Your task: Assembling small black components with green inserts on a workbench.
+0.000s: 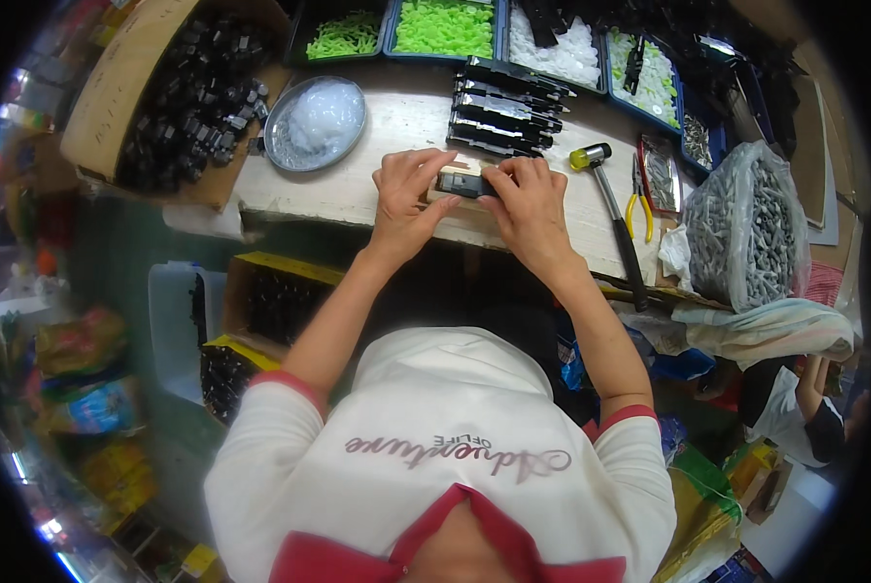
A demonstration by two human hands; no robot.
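Observation:
A small black plastic part (462, 184) lies on a pale wooden block (474, 222) at the table's near edge. My right hand (535, 209) pinches its right end between thumb and fingers. Around the left end, my left hand (406, 204) has thumb and index finger spread apart, the thumb near the part's close edge. Just beyond the hands is a stack of long black parts (508, 107), side by side. A hammer (612, 209) with a yellow-and-black head lies to the right of my right hand. Yellow-handled pliers (638, 199) rest next to it.
A cardboard box (115, 97) of black pieces stands left, beside a round dish (358, 121) of clear material. Bins with green pieces (443, 27) and white pieces (562, 53) line the back. A plastic bag (746, 223) of grey parts sits right. Another person's arm (810, 391) shows lower right.

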